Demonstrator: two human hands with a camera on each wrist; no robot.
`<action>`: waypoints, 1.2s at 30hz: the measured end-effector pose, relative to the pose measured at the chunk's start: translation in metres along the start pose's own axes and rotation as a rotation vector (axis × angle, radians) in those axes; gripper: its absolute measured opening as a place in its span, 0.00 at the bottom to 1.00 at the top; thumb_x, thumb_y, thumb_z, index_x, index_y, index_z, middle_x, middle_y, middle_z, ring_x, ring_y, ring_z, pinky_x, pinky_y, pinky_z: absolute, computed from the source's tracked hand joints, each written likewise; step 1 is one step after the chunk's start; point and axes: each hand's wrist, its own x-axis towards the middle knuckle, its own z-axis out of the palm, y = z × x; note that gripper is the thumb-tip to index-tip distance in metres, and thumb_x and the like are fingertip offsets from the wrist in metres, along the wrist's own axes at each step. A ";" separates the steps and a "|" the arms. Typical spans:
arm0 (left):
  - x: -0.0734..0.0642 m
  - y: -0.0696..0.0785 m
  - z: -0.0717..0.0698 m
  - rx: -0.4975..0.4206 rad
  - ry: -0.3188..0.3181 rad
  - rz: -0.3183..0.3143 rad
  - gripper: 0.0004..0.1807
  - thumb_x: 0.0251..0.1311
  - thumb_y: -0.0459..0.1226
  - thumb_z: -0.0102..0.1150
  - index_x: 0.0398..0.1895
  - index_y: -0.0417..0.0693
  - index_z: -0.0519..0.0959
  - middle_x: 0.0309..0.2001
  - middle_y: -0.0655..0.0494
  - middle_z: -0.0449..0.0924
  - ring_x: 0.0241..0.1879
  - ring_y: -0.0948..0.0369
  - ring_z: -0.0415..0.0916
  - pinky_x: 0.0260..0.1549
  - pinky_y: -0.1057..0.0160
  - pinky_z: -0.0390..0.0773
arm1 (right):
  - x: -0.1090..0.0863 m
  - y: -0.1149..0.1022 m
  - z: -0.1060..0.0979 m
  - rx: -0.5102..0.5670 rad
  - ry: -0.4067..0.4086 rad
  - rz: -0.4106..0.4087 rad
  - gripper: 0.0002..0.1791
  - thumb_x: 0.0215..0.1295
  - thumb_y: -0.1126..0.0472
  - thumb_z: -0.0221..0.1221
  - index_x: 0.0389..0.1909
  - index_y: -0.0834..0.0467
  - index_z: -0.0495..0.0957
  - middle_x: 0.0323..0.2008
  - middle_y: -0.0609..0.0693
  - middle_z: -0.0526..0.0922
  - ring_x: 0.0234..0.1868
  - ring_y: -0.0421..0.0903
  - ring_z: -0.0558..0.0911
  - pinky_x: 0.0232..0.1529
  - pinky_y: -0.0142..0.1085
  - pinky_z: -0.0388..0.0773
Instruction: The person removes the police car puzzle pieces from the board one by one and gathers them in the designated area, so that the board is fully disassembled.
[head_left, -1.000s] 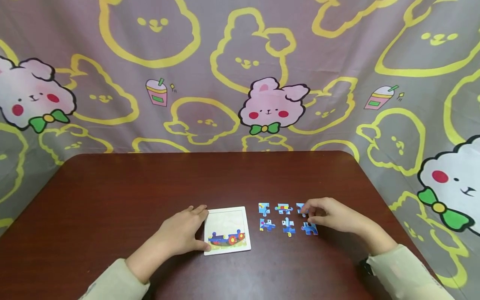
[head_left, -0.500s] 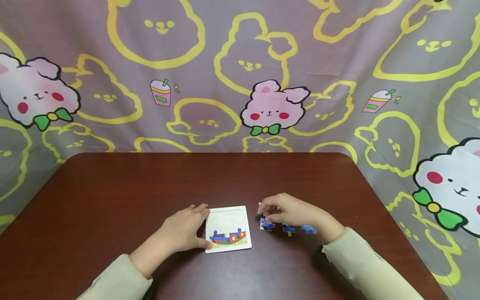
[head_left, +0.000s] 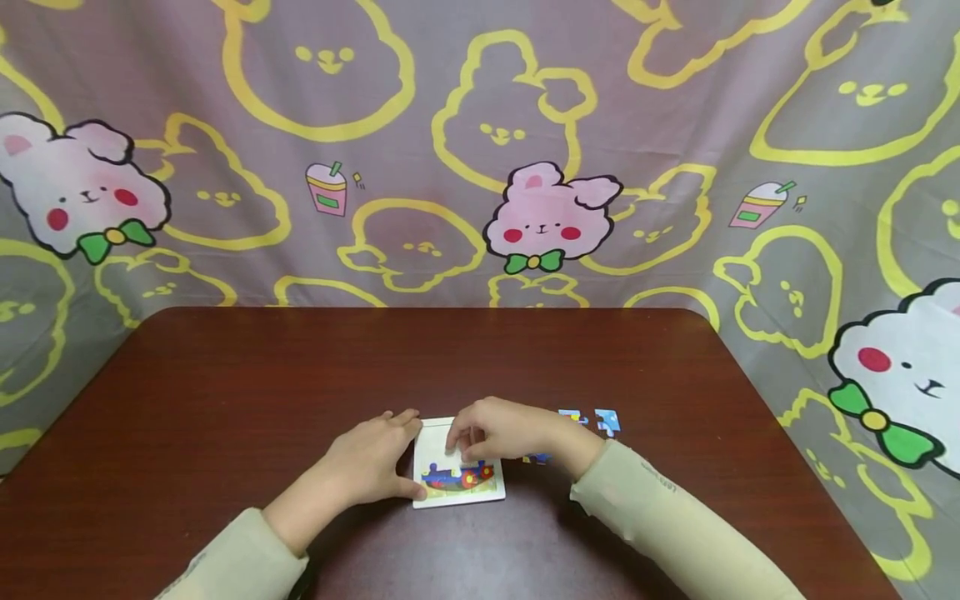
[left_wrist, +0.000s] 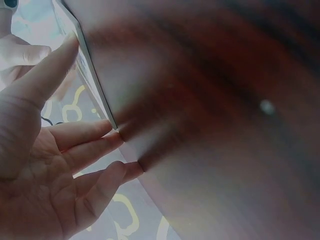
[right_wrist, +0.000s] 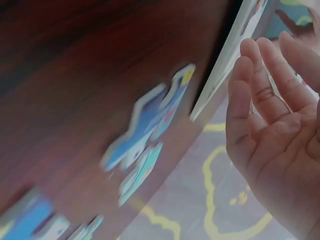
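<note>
A white-framed puzzle board (head_left: 442,435) lies on the table, with blue and red train pieces (head_left: 457,479) fitted along its lower part. My left hand (head_left: 363,462) rests at its left side, thumb at the lower corner and fingertips at the upper one. My right hand (head_left: 502,429) is over the board with loosely bent fingers. In the right wrist view no piece shows between its fingertips (right_wrist: 267,45). Several loose blue jigsaw pieces lie right of the board, among them a top-right piece (head_left: 607,421) and a yellow-cornered piece (right_wrist: 170,102); my right forearm hides some in the head view.
The dark reddish-brown table (head_left: 337,358) reaches back to a hanging cloth (head_left: 420,167) printed with cartoon animals. That cloth also lines the right side.
My right hand has moved left from the far loose pieces, across the others, to above the board. My left hand has stayed at the board's edge. The fitted pieces look the same.
</note>
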 end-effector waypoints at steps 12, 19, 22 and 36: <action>0.000 0.001 -0.001 0.009 0.007 0.014 0.48 0.40 0.56 0.78 0.62 0.37 0.74 0.68 0.39 0.71 0.64 0.34 0.70 0.62 0.41 0.72 | 0.022 -0.012 0.012 -0.105 -0.077 0.035 0.11 0.58 0.66 0.69 0.42 0.54 0.81 0.24 0.41 0.74 0.26 0.32 0.71 0.32 0.24 0.70; 0.000 0.001 -0.001 0.009 0.011 0.010 0.48 0.40 0.56 0.78 0.63 0.37 0.74 0.68 0.39 0.71 0.64 0.34 0.70 0.61 0.40 0.73 | 0.023 -0.016 0.016 -0.111 -0.068 0.090 0.13 0.56 0.65 0.70 0.39 0.52 0.78 0.24 0.39 0.72 0.25 0.32 0.70 0.29 0.24 0.68; -0.001 0.001 -0.001 0.008 0.006 0.005 0.49 0.41 0.56 0.78 0.64 0.37 0.73 0.68 0.39 0.71 0.65 0.34 0.70 0.61 0.40 0.72 | 0.023 -0.016 0.017 -0.104 -0.060 0.082 0.13 0.56 0.65 0.70 0.38 0.53 0.78 0.24 0.40 0.71 0.26 0.33 0.70 0.30 0.25 0.68; -0.003 -0.001 -0.007 0.026 -0.041 0.034 0.50 0.35 0.57 0.80 0.64 0.43 0.75 0.68 0.40 0.71 0.64 0.34 0.70 0.55 0.36 0.75 | 0.024 -0.016 0.021 -0.102 -0.053 0.066 0.12 0.58 0.65 0.69 0.39 0.55 0.77 0.27 0.41 0.73 0.28 0.32 0.69 0.34 0.24 0.69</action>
